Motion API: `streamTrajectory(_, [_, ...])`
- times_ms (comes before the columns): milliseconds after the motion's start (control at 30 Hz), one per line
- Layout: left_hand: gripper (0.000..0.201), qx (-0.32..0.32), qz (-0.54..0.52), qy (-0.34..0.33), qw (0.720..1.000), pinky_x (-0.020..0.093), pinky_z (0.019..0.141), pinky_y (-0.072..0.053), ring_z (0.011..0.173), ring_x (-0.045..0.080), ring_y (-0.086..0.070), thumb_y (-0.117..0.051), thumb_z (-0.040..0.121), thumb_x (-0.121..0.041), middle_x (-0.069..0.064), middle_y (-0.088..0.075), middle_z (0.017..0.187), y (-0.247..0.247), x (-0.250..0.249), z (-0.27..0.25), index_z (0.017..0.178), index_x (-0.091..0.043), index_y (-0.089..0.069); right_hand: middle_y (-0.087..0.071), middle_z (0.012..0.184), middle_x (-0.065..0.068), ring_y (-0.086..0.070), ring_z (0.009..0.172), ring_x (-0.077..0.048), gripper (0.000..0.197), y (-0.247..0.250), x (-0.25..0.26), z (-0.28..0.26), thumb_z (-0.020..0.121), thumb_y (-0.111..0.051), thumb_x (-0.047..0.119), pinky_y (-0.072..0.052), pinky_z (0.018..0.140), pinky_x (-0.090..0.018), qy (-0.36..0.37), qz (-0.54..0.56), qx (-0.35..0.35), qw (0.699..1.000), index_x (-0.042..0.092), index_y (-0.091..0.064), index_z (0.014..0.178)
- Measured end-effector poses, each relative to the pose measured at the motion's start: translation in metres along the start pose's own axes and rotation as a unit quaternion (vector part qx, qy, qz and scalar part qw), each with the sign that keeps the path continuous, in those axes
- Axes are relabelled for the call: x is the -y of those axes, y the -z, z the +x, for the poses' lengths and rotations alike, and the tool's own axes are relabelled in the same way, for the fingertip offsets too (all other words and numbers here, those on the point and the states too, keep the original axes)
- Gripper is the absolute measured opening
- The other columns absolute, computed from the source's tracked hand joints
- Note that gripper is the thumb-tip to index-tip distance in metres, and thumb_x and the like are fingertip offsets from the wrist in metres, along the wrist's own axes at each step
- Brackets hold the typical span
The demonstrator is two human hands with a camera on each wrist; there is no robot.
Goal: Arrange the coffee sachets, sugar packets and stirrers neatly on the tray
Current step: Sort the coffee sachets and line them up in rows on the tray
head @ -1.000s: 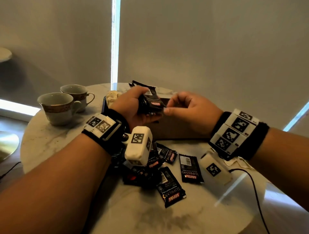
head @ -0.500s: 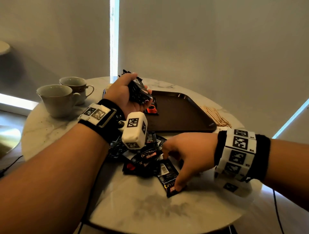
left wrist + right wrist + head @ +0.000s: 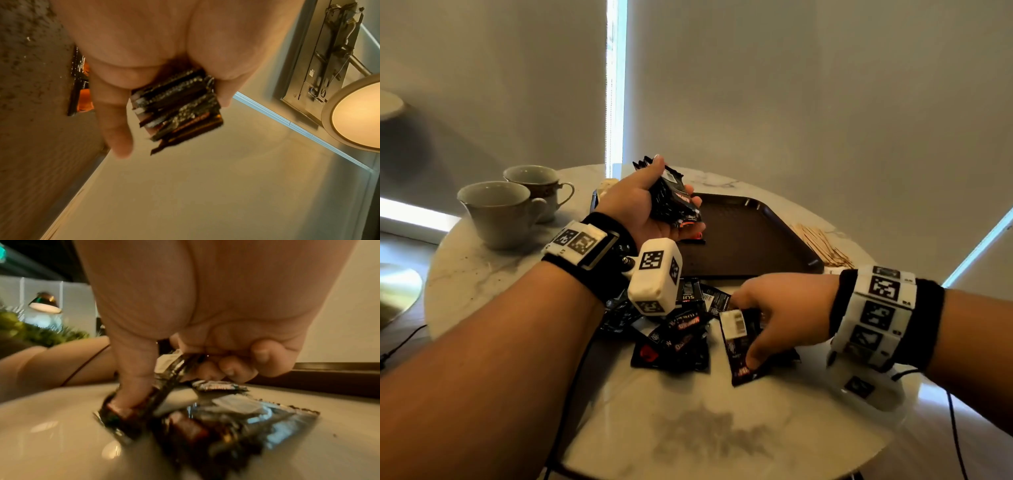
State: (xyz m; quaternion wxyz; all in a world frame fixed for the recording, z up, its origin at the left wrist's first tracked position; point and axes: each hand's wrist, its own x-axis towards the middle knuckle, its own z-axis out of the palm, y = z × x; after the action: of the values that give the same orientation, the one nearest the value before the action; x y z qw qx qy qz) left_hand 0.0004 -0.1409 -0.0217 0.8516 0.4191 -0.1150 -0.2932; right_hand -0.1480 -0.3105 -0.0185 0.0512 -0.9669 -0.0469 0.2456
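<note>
Since half a second ago my right hand (image 3: 787,317) has closed on one coffee sachet (image 3: 739,346) at the near right edge of the loose pile and tipped its far end up off the desk (image 3: 688,428); my left hand (image 3: 650,205) has barely shifted.

Left hand: curled round a stack of sachets (image 3: 674,202), held above the left end of the tray (image 3: 756,233). The left wrist view shows the stack edge-on, several packets thick, roughly squared but with a few corners fanned out.

Right hand: thumb on top, fingers curled beneath, pinching the single sachet. In the right wrist view the near end still touches the desk, so I judge the lift only begun.

Progress, as far as visible:
- Tray: mostly bare. One packet with orange print (image 3: 690,236) lies at its left end, partly hidden behind my left hand.
- Loose pile of sachets (image 3: 674,339): still on the desk, just near of the tray, overlapping in no order.
- Stirrers (image 3: 822,246): scattered on the desk right of the tray, untouched.
- Pale packets (image 3: 607,186) at the far left corner of the tray, perhaps the sugar; too hidden to tell.

Judgement: early stage. Gathering of sachets is under way; placing of everything remains.

Two cups (image 3: 500,212) stand far left.
</note>
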Motion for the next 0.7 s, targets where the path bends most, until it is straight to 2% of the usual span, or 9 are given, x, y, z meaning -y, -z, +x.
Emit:
streamTrajectory(67, [0.032, 0.016, 0.011, 0.001, 1.0, 0.056, 0.063, -0.061, 0.105, 0.034, -0.066, -0.043, 0.104, -0.047, 0.013, -0.064, 0.106, -0.002, -0.001, -0.002, 0.106, -0.017, -0.056, -0.068, 0.101, 0.009, -0.064, 0.09, -0.006, 0.022, 0.011, -0.009, 0.0, 0.086, -0.074, 0.038, -0.055, 0.089, -0.034, 0.006, 0.042, -0.014, 0.999, 0.032, -0.066, 0.106])
streamTrajectory(133, [0.033, 0.009, 0.024, -0.005, 1.0, 0.05, 0.058, -0.062, 0.101, 0.035, -0.069, -0.049, 0.102, -0.042, 0.014, -0.061, 0.11, -0.004, 0.0, -0.004, 0.121, -0.015, -0.053, -0.07, 0.093, 0.007, -0.063, 0.082, -0.009, 0.006, 0.026, -0.019, -0.002, 0.093, -0.067, 0.031, -0.054, 0.084, -0.033, 0.008, 0.085, -0.041, 0.995, 0.03, -0.068, 0.099])
streamTrajectory(200, [0.048, 0.007, 0.029, -0.015, 0.999, 0.042, 0.055, -0.061, 0.092, 0.033, -0.071, -0.06, 0.095, -0.036, 0.015, -0.058, 0.112, -0.003, 0.002, -0.003, 0.136, -0.016, -0.046, -0.068, 0.084, 0.0, -0.059, 0.072, -0.012, 0.007, 0.041, -0.028, -0.006, 0.096, -0.063, 0.022, -0.051, 0.07, -0.026, 0.008, 0.152, -0.067, 0.986, 0.026, -0.068, 0.095])
streamTrajectory(300, [0.039, 0.054, 0.062, 0.009, 0.997, 0.039, 0.058, -0.06, 0.089, 0.03, -0.068, -0.068, 0.082, -0.032, 0.014, -0.06, 0.105, -0.005, 0.004, -0.006, 0.117, -0.018, -0.059, -0.065, 0.076, 0.0, -0.056, 0.064, -0.012, 0.005, 0.061, -0.033, -0.013, 0.093, -0.064, 0.015, -0.047, 0.056, -0.019, 0.036, 0.252, -0.128, 0.958, 0.019, -0.067, 0.095])
streamTrajectory(367, [0.034, 0.098, 0.062, 0.043, 0.992, 0.04, 0.058, -0.061, 0.086, 0.029, -0.068, -0.065, 0.081, -0.028, 0.014, -0.063, 0.104, -0.006, 0.005, -0.008, 0.114, -0.021, -0.061, -0.068, 0.083, -0.001, -0.057, 0.07, -0.014, 0.014, 0.071, -0.032, -0.011, 0.083, -0.072, 0.022, -0.048, 0.06, -0.023, 0.075, 0.338, -0.179, 0.921, 0.02, -0.069, 0.096])
streamTrajectory(433, [0.04, 0.149, 0.053, 0.069, 0.985, 0.043, 0.062, -0.062, 0.086, 0.031, -0.071, -0.062, 0.087, -0.026, 0.015, -0.067, 0.107, -0.006, 0.005, -0.01, 0.126, -0.019, -0.058, -0.071, 0.091, -0.004, -0.058, 0.075, -0.017, 0.017, 0.079, -0.026, -0.005, 0.08, -0.078, 0.025, -0.049, 0.062, -0.025, 0.103, 0.382, -0.224, 0.891, 0.023, -0.072, 0.096])
streamTrajectory(567, [0.048, 0.208, 0.055, 0.091, 0.972, 0.05, 0.081, -0.061, 0.099, 0.033, -0.07, -0.059, 0.087, -0.03, 0.017, -0.068, 0.108, -0.006, 0.008, -0.016, 0.129, -0.008, -0.058, -0.071, 0.091, -0.007, -0.063, 0.079, -0.02, 0.018, 0.078, -0.01, 0.014, 0.083, -0.077, 0.014, -0.053, 0.072, -0.036, 0.091, 0.362, -0.304, 0.877, 0.016, -0.07, 0.1])
streamTrajectory(633, [0.043, 0.217, 0.062, 0.092, 0.97, 0.059, 0.094, -0.053, 0.112, 0.035, -0.067, -0.059, 0.091, -0.03, 0.017, -0.067, 0.112, -0.006, 0.008, -0.019, 0.128, -0.008, -0.058, -0.073, 0.09, -0.006, -0.068, 0.081, -0.025, 0.023, 0.073, -0.005, 0.024, 0.078, -0.082, 0.019, -0.057, 0.084, -0.047, 0.069, 0.348, -0.337, 0.872, 0.017, -0.069, 0.097])
streamTrajectory(700, [0.041, 0.208, 0.088, 0.086, 0.97, 0.064, 0.099, -0.046, 0.115, 0.035, -0.066, -0.059, 0.092, -0.033, 0.016, -0.068, 0.113, -0.009, 0.007, -0.02, 0.125, -0.008, -0.059, -0.066, 0.089, -0.003, -0.063, 0.078, -0.019, 0.03, 0.07, -0.003, 0.026, 0.076, -0.084, 0.028, -0.056, 0.081, -0.046, 0.045, 0.286, -0.389, 0.874, 0.022, -0.064, 0.097])
